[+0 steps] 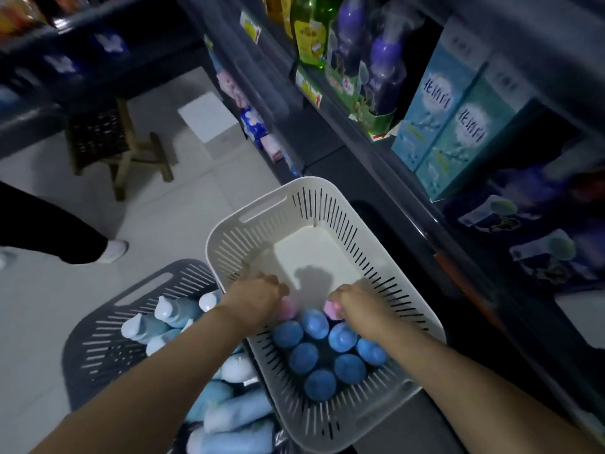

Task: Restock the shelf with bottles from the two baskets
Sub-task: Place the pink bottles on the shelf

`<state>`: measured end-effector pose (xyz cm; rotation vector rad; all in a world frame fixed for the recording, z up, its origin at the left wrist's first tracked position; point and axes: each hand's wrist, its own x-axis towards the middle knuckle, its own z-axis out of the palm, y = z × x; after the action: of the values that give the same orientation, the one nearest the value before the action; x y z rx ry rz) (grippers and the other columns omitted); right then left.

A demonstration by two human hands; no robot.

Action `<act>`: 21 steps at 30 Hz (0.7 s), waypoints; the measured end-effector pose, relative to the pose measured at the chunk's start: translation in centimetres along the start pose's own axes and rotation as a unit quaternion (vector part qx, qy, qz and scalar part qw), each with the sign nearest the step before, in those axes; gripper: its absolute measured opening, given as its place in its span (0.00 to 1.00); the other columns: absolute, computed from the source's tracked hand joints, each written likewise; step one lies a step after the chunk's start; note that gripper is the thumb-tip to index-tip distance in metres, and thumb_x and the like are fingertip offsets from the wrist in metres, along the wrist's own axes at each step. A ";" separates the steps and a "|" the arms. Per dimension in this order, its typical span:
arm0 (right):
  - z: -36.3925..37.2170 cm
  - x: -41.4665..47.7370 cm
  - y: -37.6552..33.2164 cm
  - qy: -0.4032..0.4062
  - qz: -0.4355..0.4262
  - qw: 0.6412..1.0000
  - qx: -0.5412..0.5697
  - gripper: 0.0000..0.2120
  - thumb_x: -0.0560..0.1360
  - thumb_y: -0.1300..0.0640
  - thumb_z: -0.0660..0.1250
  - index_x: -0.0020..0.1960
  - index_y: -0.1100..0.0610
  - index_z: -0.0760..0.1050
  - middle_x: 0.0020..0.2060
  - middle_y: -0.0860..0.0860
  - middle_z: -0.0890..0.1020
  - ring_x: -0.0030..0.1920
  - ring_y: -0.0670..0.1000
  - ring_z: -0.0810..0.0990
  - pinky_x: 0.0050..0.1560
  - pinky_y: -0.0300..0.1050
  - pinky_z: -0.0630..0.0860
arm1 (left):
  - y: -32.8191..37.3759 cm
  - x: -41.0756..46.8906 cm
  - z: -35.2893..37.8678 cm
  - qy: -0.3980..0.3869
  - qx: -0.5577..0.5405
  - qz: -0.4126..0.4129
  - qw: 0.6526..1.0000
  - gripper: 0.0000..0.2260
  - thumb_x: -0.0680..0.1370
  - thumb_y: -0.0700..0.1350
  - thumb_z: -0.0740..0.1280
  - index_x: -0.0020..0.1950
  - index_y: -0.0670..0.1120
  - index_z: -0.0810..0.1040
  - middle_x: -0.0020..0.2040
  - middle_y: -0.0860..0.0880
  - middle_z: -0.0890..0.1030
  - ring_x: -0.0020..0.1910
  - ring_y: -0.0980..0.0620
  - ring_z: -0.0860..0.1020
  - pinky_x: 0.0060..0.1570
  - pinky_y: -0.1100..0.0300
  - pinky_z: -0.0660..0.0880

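A white slotted basket (262, 221) sits on the floor by the shelf, its near half packed with several upright blue-capped bottles (319, 385). Both of my hands reach into it. My left hand (253, 298) grips a pink-capped bottle (288, 306). My right hand (355, 306) grips a second pink-capped bottle (329, 308). To the left, a grey basket (108, 326) holds several pale blue bottles with white caps (176, 311), lying on their sides. The shelf (370, 142) rises on the right.
The shelf carries purple spray bottles (386, 63), green bottles (309, 31) and teal boxes (458, 126). A wooden stool (114, 142) stands on the tiled floor behind. Another person's leg and white shoe (113, 250) are at the left. A second shelf runs along the top left.
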<state>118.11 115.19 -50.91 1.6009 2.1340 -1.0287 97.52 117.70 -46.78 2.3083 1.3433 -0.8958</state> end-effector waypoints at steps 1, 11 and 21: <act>0.0 0.4 0.1 0.003 0.005 1.000 0.022 0.07 0.71 0.61 0.61 0.44 0.56 0.77 0.46 0.55 0.80 0.47 0.57 0.80 0.49 0.50 0.76 | 0.2 0.4 0.2 -0.023 0.001 0.001 1.000 0.16 0.79 0.52 0.58 0.64 0.49 0.72 0.63 0.46 0.74 0.64 0.44 0.71 0.60 0.51 0.68; -2.0 -0.5 1.2 0.128 0.036 0.989 0.070 0.15 0.78 0.58 0.60 0.64 0.59 0.73 0.59 0.58 0.77 0.60 0.59 0.74 0.61 0.49 0.69 | 1.2 3.3 1.2 -0.082 -0.085 -0.032 0.992 0.12 0.79 0.48 0.59 0.57 0.44 0.76 0.62 0.42 0.77 0.61 0.43 0.75 0.62 0.53 0.70; -5.8 -7.2 -2.7 0.248 0.064 0.955 0.151 0.18 0.79 0.56 0.58 0.66 0.62 0.71 0.60 0.59 0.76 0.59 0.58 0.75 0.60 0.46 0.69 | -2.0 -3.3 -3.6 0.128 -0.296 0.014 0.947 0.13 0.79 0.48 0.64 0.56 0.40 0.69 0.47 0.46 0.77 0.43 0.48 0.75 0.42 0.61 0.67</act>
<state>119.18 113.65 -41.49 2.3215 2.2030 -1.0325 95.89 118.59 -41.84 1.9934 1.4286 -0.1361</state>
